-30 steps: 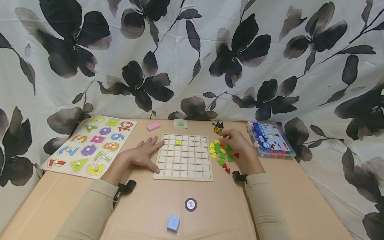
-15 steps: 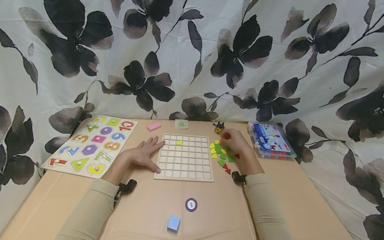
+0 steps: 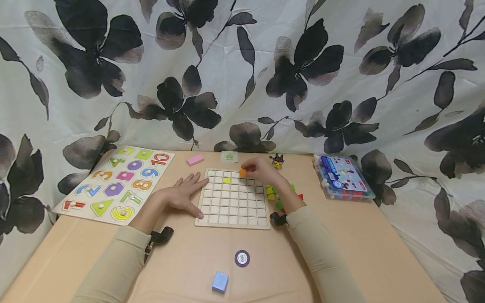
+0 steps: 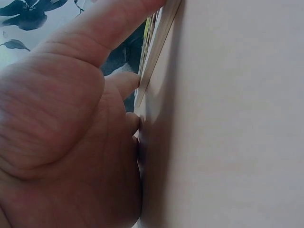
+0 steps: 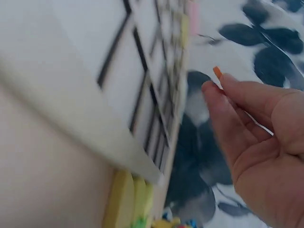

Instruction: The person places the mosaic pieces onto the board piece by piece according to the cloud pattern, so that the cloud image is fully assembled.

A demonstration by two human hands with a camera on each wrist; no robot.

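Observation:
In the head view a wooden grid board lies mid-table, with one yellow square tile in an upper cell. My left hand lies spread at the board's left side, its thumb and a fingertip touching the edge; the left wrist view shows the straight fingers there. Over the board's upper right, my right hand pinches a small orange tile between thumb and fingertip. The right wrist view shows that orange tile held above the grid. Yellow tiles, green ones and red ones lie right of the board, partly behind my right forearm.
A number-and-shape puzzle board lies at left. Along the back are a pink block, a small green-and-white card and a small figurine. A plastic box stands at right. Nearer are a round chip and blue block.
My right hand has lifted an orange tile from the pile and carried it left, over the board's upper right. The left hand has stayed in place.

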